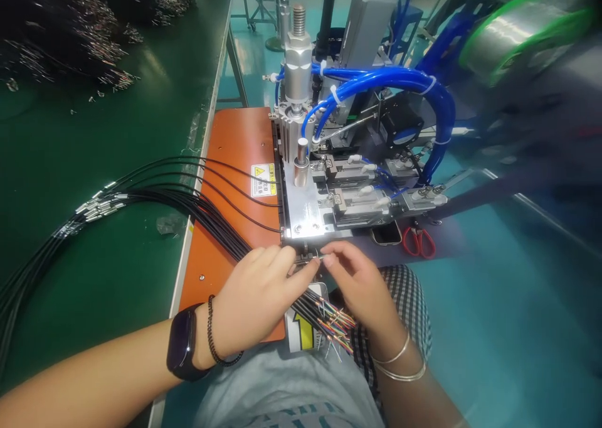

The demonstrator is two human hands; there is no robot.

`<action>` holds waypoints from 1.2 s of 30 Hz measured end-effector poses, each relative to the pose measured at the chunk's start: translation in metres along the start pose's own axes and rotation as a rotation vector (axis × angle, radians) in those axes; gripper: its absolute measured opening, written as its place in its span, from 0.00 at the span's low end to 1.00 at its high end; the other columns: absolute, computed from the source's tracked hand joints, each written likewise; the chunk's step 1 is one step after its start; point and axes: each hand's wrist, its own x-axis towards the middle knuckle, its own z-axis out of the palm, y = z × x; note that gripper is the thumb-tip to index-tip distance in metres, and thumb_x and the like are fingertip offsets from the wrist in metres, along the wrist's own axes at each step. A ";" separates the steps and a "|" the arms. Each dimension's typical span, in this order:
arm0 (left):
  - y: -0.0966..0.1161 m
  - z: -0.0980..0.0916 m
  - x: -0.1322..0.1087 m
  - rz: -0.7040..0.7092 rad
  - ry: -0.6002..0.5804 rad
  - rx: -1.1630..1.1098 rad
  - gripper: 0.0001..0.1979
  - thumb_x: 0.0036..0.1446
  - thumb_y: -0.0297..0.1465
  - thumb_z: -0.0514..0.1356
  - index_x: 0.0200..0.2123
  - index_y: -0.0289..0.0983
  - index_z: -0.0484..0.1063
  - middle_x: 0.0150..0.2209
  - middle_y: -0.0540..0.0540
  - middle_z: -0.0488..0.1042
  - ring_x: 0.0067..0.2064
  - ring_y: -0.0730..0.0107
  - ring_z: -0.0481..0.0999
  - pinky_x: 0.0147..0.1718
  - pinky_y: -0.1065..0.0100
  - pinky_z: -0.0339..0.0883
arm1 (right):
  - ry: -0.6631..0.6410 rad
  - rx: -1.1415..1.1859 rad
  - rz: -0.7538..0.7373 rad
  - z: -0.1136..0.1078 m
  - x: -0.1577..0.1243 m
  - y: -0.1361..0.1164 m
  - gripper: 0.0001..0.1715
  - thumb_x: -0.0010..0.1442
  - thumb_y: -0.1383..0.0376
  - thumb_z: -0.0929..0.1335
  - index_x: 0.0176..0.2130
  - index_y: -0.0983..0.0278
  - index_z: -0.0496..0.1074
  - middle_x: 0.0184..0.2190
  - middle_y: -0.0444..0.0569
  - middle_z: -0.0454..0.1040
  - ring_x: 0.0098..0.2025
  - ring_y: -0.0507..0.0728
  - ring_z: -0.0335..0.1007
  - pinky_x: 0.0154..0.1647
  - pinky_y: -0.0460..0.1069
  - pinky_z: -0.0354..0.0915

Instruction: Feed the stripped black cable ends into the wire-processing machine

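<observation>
My left hand [263, 283] is closed around a black cable at the front edge of the machine, its thumb reaching toward my right fingertips. My right hand [360, 283] pinches the thin wire end [322, 258] of that cable between thumb and forefinger; the tip is mostly hidden. Beneath my left hand runs a bundle of black cables [211, 218], its stripped ends with coloured wires [336, 324] fanning out by my lap. Several single cables cross the orange board [235, 133] into the machine [305, 208], a metal fixture with pneumatic cylinders.
Blue air hoses [399, 80] arch above the machine. Red-handled scissors [418, 241] and a phone [387, 235] lie right of it. A green-rimmed wire spool [522, 29] hangs upper right. On the green table [117, 127] are dark heaps of cables [79, 26].
</observation>
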 end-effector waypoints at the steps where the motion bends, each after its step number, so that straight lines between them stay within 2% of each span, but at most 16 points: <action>1: 0.000 0.000 0.001 -0.004 -0.022 0.003 0.21 0.59 0.24 0.48 0.55 0.39 0.62 0.32 0.45 0.63 0.33 0.65 0.64 0.30 0.62 0.62 | -0.020 0.009 0.024 0.000 0.000 0.001 0.08 0.61 0.61 0.65 0.38 0.63 0.70 0.34 0.46 0.71 0.36 0.54 0.67 0.38 0.48 0.62; 5: 0.002 0.002 0.001 -0.013 -0.070 0.031 0.23 0.58 0.23 0.48 0.57 0.39 0.60 0.33 0.45 0.63 0.32 0.64 0.64 0.29 0.62 0.62 | -0.028 -0.013 0.064 0.002 -0.001 0.005 0.09 0.60 0.62 0.65 0.33 0.64 0.70 0.30 0.45 0.71 0.33 0.54 0.66 0.34 0.48 0.62; 10: 0.002 0.002 0.001 -0.023 -0.117 0.032 0.23 0.58 0.23 0.49 0.57 0.40 0.60 0.34 0.45 0.63 0.33 0.64 0.64 0.30 0.62 0.63 | -0.003 0.000 0.074 0.006 -0.002 0.007 0.08 0.60 0.62 0.64 0.33 0.64 0.70 0.30 0.45 0.71 0.34 0.55 0.66 0.32 0.48 0.61; 18: 0.002 0.000 0.002 -0.039 -0.139 0.021 0.26 0.54 0.20 0.51 0.57 0.40 0.60 0.34 0.45 0.62 0.34 0.63 0.65 0.30 0.61 0.64 | 0.003 -0.015 0.097 0.005 -0.003 0.002 0.06 0.59 0.65 0.64 0.31 0.63 0.69 0.30 0.44 0.71 0.34 0.54 0.66 0.30 0.46 0.59; 22: 0.002 0.000 0.001 -0.035 -0.113 -0.010 0.23 0.57 0.22 0.50 0.56 0.40 0.61 0.35 0.44 0.63 0.35 0.62 0.65 0.30 0.61 0.64 | -0.003 -0.025 0.088 0.004 -0.003 0.000 0.06 0.58 0.67 0.64 0.31 0.63 0.69 0.29 0.44 0.71 0.33 0.54 0.66 0.30 0.47 0.58; 30: 0.001 0.001 0.005 -0.044 -0.145 0.013 0.24 0.55 0.21 0.52 0.56 0.41 0.61 0.34 0.45 0.62 0.34 0.63 0.64 0.30 0.62 0.63 | -0.004 -0.029 0.162 0.007 0.002 0.003 0.05 0.55 0.68 0.64 0.26 0.64 0.66 0.22 0.40 0.65 0.26 0.51 0.59 0.25 0.45 0.54; 36: 0.001 -0.002 0.004 -0.041 -0.168 0.008 0.26 0.54 0.20 0.53 0.56 0.41 0.61 0.35 0.45 0.62 0.34 0.63 0.64 0.31 0.62 0.63 | -0.030 0.031 0.103 0.003 0.004 0.002 0.04 0.57 0.67 0.65 0.31 0.64 0.68 0.26 0.41 0.67 0.29 0.51 0.62 0.30 0.45 0.59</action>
